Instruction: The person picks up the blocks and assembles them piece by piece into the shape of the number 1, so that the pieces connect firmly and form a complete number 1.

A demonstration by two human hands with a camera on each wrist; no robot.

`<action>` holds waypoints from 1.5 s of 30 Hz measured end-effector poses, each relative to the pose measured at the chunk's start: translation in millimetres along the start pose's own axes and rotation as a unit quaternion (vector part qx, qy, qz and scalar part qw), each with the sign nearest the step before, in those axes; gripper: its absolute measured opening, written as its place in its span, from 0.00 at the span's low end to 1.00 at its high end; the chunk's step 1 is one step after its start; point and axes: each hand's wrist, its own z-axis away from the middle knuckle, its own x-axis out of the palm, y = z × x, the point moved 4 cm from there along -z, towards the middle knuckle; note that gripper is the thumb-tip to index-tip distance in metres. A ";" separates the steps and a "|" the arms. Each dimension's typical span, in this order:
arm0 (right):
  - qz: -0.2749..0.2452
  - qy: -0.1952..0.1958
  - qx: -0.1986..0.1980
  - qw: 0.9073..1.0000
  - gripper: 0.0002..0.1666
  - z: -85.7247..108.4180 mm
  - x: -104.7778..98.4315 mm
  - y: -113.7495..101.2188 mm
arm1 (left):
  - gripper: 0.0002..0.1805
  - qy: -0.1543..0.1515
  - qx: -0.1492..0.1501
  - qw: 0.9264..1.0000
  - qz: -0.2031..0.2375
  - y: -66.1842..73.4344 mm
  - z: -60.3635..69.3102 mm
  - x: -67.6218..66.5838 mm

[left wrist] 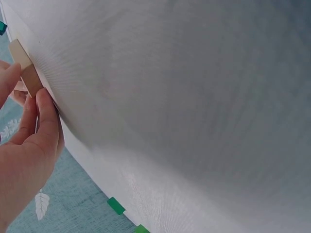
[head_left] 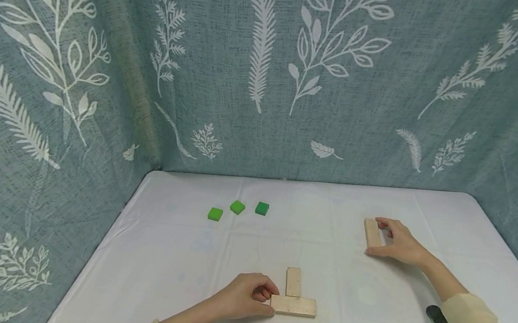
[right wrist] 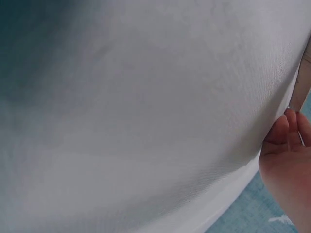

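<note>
Near the table's front my left hand [head_left: 246, 296] pinches the left end of a pale wooden block [head_left: 295, 306] that lies crosswise. A second wooden block [head_left: 293, 281] points away from me, its near end against the crosswise one. In the left wrist view, thumb and fingers are on either side of the block [left wrist: 26, 68]. Farther back on the right, my right hand [head_left: 398, 244] spans a third wooden block [head_left: 373, 233], thumb at its near end and fingers at its far end. Only part of that block [right wrist: 302, 80] shows in the right wrist view.
Two light green pieces [head_left: 215, 214] and a darker green piece [head_left: 262, 208] lie at the back left of the white-covered table [head_left: 156, 267]. A small black object [head_left: 437, 316] lies by the right sleeve. A patterned teal curtain [head_left: 268, 77] hangs behind and along the sides.
</note>
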 end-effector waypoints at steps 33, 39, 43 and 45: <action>0.000 0.025 0.004 1.000 0.59 0.2 1.9 0.1 | 0.13 0.003 0.001 1.000 -0.007 2.0 -0.1 1.3; 0.001 0.031 -0.001 1.000 0.59 0.9 2.5 -1.0 | 0.14 0.004 -0.002 1.000 -0.006 1.6 -0.4 1.6; -0.001 0.031 0.000 1.000 0.59 1.9 3.6 -3.2 | 0.14 0.004 -0.003 1.000 -0.006 1.0 -0.2 2.0; -0.006 0.030 0.000 1.000 0.58 2.4 4.2 -5.3 | 0.13 0.005 -0.002 1.000 -0.006 0.6 0.2 2.1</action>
